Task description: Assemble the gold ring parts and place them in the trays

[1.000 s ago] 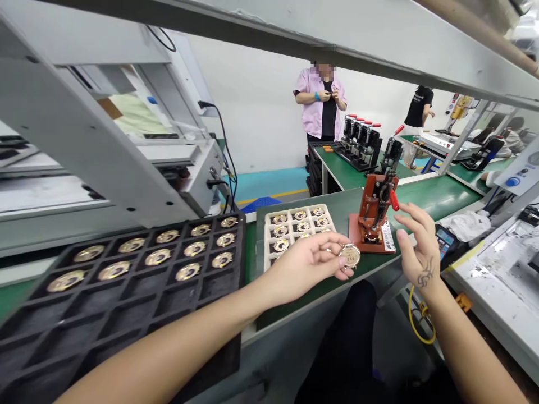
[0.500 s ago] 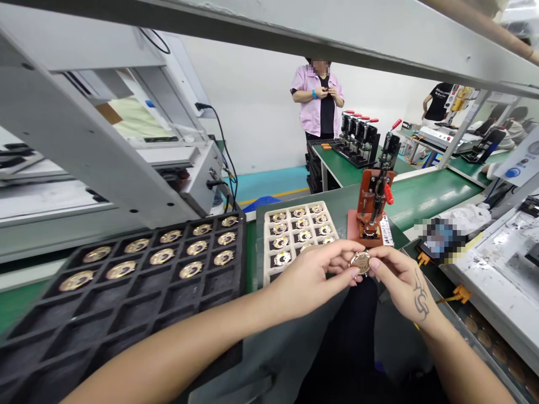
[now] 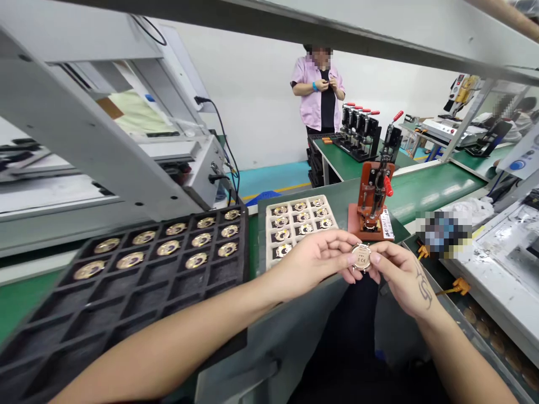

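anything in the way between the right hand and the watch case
Nothing visible. The right hand touches the watch case at one edge, and the left hand holds the opposite edge; the red-brown press stands beyond them, not between.

Round watch case (image 3: 361,257), back side visible

The watch case is metallic, of a pale rose-gold colour. Its flat back faces the camera and carries small dark markings, with "CE" among them. Little projections stand out from the rim. The left hand (image 3: 322,258) and the right hand (image 3: 398,272) hold it at opposite edges.
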The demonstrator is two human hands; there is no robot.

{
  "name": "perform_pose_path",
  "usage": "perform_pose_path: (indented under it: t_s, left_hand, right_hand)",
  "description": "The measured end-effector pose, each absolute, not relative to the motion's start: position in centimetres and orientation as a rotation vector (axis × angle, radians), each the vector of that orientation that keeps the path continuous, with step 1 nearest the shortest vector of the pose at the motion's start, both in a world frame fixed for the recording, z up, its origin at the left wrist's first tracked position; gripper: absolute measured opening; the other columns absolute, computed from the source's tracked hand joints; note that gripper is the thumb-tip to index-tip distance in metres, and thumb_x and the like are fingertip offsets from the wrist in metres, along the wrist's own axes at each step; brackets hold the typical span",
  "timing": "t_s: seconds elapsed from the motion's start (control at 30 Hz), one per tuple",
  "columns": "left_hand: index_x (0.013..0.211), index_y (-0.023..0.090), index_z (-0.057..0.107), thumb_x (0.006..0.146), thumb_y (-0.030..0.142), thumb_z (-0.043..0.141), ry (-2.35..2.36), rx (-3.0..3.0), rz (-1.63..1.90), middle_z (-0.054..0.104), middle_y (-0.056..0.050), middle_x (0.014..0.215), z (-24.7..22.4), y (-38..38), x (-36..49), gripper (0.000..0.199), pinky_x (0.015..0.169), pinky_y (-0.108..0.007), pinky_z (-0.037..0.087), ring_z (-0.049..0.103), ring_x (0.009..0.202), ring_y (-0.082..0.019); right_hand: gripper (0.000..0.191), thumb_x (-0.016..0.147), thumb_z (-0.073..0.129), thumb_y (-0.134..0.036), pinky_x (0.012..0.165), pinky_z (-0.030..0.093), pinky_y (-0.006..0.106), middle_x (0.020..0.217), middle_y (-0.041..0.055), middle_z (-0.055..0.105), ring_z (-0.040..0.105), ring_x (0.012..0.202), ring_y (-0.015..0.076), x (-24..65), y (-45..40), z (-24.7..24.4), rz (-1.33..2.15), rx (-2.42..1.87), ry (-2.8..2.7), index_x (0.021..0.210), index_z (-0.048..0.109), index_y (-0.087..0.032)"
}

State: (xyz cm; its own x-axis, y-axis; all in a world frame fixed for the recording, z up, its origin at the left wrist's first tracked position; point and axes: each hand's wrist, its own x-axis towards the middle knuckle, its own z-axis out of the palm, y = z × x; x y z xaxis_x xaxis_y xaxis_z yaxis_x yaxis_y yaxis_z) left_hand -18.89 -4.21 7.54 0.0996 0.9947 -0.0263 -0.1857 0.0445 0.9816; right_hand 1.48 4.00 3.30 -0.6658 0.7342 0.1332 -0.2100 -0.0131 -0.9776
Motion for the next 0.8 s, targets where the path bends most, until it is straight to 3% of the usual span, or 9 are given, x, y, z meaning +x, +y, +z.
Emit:
perform_pose_path:
  t_s: [0.17,0.27,0.37,0.47,0.57,0.8]
  left_hand:
    - [0.103,0.014,0.069,0.084,0.044,0.091,1.101,1.078,1.256,0.08,-0.007,0.085,4.8,-4.9,-20.5,0.041,0.072,-0.032,0.065,0.078,0.073,-0.018]
    - [0.105,0.015,0.071,0.088,0.04,0.084,1.514,1.178,1.321,0.081,-0.008,0.089,3.7,-6.3,-26.8,0.033,0.077,-0.034,0.064,0.077,0.076,-0.019]
    - [0.106,0.018,0.075,0.094,0.04,0.073,2.387,1.226,1.068,0.083,-0.007,0.1,4.5,-10.5,-35.9,0.025,0.086,-0.032,0.06,0.077,0.091,-0.021]
    - [0.089,0.016,0.076,0.089,0.032,0.072,2.724,1.064,0.887,0.082,-0.01,0.097,5.2,-15.8,-43.0,0.016,0.095,-0.037,0.054,0.073,0.098,-0.027]
    - [0.074,0.018,0.073,0.081,0.028,0.075,2.841,0.96,0.718,0.08,-0.008,0.083,3.9,-19.5,-45.9,0.012,0.091,-0.034,0.051,0.071,0.091,-0.027]
    - [0.067,0.02,0.072,0.077,0.027,0.075,2.842,0.996,0.465,0.078,-0.005,0.077,0.1,-20.1,-44.7,0.012,0.091,-0.031,0.05,0.072,0.092,-0.027]
  right_hand:
    - [0.034,0.098,0.076,-0.052,0.078,0.059,0.028,0.1,0.0063,0.081,0.072,0.087,0.0194,2.2,3.5,1.7,1.615,-0.725,-1.818,0.117,0.08,-0.024]
    - [0.045,0.095,0.075,-0.06,0.087,0.063,0.029,0.111,0.0085,0.083,0.076,0.098,0.0232,4.1,4.0,-0.8,1.538,-0.905,-1.953,0.123,0.08,-0.025]
    - [0.051,0.088,0.076,-0.066,0.079,0.065,0.028,0.109,0.0095,0.084,0.079,0.095,0.0259,6.1,4.9,-3.6,1.506,-1.028,-2.0,0.118,0.083,-0.025]
    - [0.054,0.08,0.077,-0.071,0.069,0.066,0.032,0.095,0.0104,0.085,0.08,0.084,0.0292,7.5,5.4,-5.6,1.479,-1.118,-1.95,0.106,0.086,-0.025]
    - [0.055,0.074,0.078,-0.071,0.066,0.067,0.036,0.092,0.0118,0.084,0.079,0.079,0.0313,7.7,5.5,-6.5,1.482,-1.159,-1.885,0.101,0.087,-0.025]
    - [0.056,0.075,0.08,-0.071,0.074,0.067,0.039,0.103,0.0124,0.085,0.079,0.089,0.0335,8.1,5.2,-7.4,1.55,-1.186,-1.885,0.109,0.086,-0.025]
